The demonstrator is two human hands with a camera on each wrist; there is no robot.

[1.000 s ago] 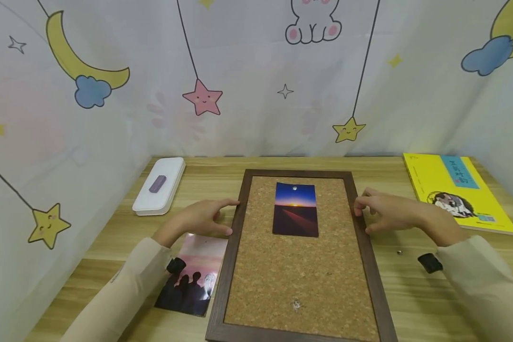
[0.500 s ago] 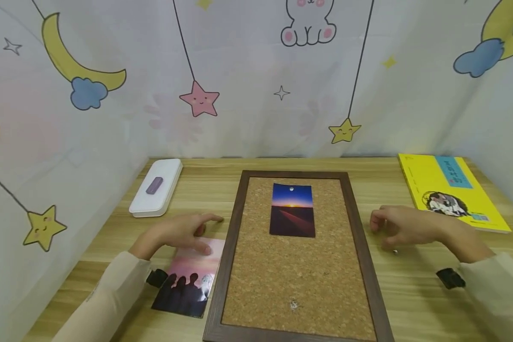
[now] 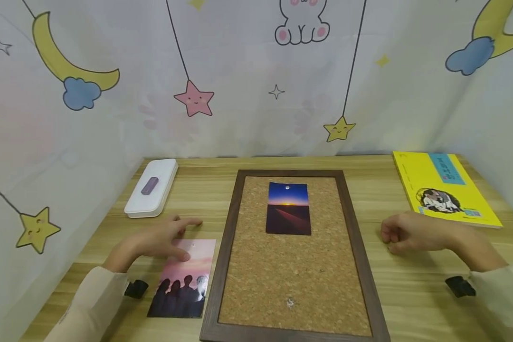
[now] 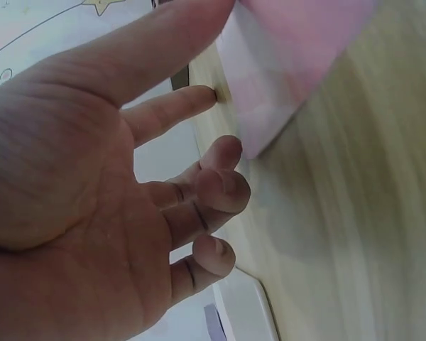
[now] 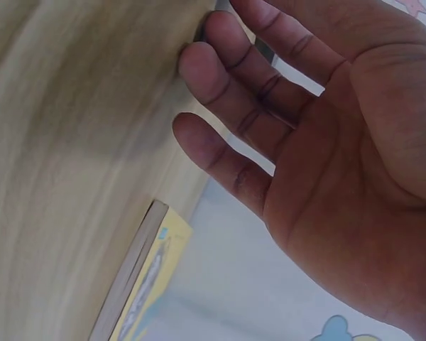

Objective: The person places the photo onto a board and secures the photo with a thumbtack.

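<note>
Head view: left hand (image 3: 156, 240) on photo (image 3: 184, 280); wrist view: fingers (image 4: 224, 188) curled

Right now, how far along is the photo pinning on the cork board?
Done: the sunset photo sits pinned on the cork board. In hand: the left hand touches the pink photo lying beside the frame; the right hand holds nothing visible. Left: that photo isn't on the board.

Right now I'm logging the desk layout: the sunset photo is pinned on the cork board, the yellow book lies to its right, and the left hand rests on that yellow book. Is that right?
Not quite. The left hand touches the pink photo lying left of the cork board, not the yellow book; the head view shows it. The sunset photo and the book are as you say.
</note>
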